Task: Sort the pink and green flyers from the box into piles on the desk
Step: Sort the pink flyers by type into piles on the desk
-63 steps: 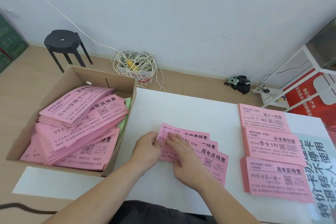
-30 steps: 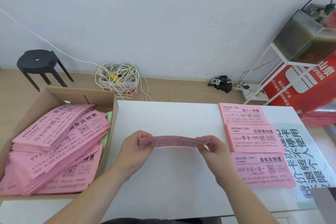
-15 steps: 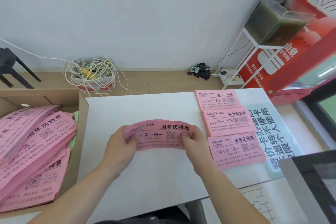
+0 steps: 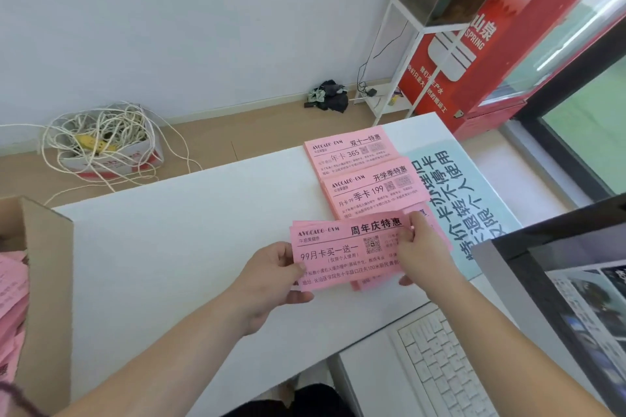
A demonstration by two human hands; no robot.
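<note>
The white tabletop (image 4: 176,247) fills the middle of the frame. At the left edge stands an open cardboard box (image 4: 47,281), cut by the frame, with loose pink flyers (image 4: 10,298) inside it. In the lower right corner is a dark monitor (image 4: 576,281), and just left of it a white keyboard (image 4: 440,366) lies on a lower white surface.

On the right part of the tabletop lies a pale blue printed sheet (image 4: 474,200) with large dark characters. Just left of this sheet, three piles of pink flyers are in a column. The far pile (image 4: 352,152) is titled 双十一特惠. The middle pile (image 4: 372,189), titled 开学季特惠, overlaps its near edge. The near pile (image 4: 437,230) is mostly hidden, and only its right edge shows.

Over this near pile the person holds a small bundle of pink flyers (image 4: 342,254), titled 周年庆特惠. It lies nearly flat, and its left part reaches past the pile. I cannot tell if the bundle touches the pile.

The left hand (image 4: 267,281) grips the left end of the bundle, thumb on top and fingers curled under. The right hand (image 4: 420,247) pinches the right end, with fingers curled over the upper edge.
</note>
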